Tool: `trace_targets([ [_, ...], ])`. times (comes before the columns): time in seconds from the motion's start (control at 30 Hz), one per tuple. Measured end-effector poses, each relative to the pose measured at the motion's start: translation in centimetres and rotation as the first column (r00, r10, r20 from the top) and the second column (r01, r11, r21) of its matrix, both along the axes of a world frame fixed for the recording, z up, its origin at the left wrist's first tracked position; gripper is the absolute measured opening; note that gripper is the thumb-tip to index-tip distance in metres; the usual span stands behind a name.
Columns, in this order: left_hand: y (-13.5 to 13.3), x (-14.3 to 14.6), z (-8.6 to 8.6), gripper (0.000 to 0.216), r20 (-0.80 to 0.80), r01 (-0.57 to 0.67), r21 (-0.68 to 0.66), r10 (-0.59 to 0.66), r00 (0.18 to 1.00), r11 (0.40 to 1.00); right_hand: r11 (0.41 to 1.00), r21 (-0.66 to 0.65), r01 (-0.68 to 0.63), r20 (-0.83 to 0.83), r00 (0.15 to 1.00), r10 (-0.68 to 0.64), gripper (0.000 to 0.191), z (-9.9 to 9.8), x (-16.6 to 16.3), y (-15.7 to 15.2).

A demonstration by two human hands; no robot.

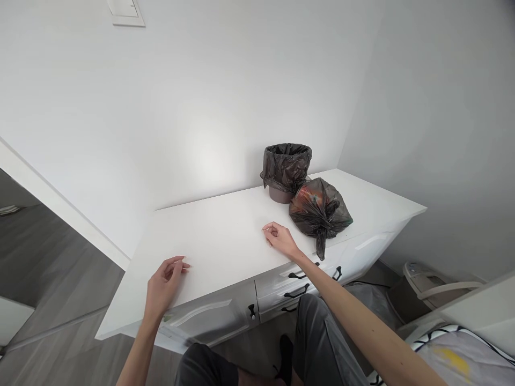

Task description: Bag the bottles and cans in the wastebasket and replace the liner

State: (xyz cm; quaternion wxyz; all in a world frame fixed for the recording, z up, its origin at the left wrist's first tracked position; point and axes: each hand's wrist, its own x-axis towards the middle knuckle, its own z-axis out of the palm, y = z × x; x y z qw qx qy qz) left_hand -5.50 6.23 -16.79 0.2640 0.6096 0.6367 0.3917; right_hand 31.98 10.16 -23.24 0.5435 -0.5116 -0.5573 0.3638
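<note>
My left hand (164, 283) hovers over the near left part of a white cabinet top (217, 241), fingers loosely curled and apart, holding nothing. My right hand (280, 238) rests over the middle of the top, fingers bent but empty. Just to its right lies a tied dark plastic bag (319, 212) stuffed with coloured rubbish, its knot pointing toward the front edge. Behind the bag stands a small round bin (286, 171) lined with a dark bag, open at the top.
The cabinet has white doors and drawers with black handles (298, 292) below the top. White walls meet at the back right corner. A light switch plate (125, 13) sits high on the wall. Grey floor lies left; a grey-white appliance (430, 287) stands on the floor right.
</note>
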Motion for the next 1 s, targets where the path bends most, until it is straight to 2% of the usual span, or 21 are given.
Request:
trace_targets([
  [0.6, -0.3, 0.04, 0.3, 0.044, 0.037, 0.005, 0.02, -0.005, 0.999, 1.0, 1.0, -0.008, 0.009, 0.021, 1.0, -0.009, 0.018, 0.34, -0.28, -0.28],
  [0.73, -0.29, -0.08, 0.18, 0.045, 0.04, 0.015, 0.057, -0.018, 0.999, 0.998, 1.0, -0.008, 0.015, 0.042, 0.999, -0.014, 0.018, 0.49, -0.38, -0.39],
  [1.0, -0.01, -0.36, -0.23, 0.047, 0.031, 0.012, 0.037, -0.013, 0.999, 0.999, 1.0, -0.002, 0.012, 0.046, 0.999, -0.012, 0.019, 0.6, -0.37, -0.45],
])
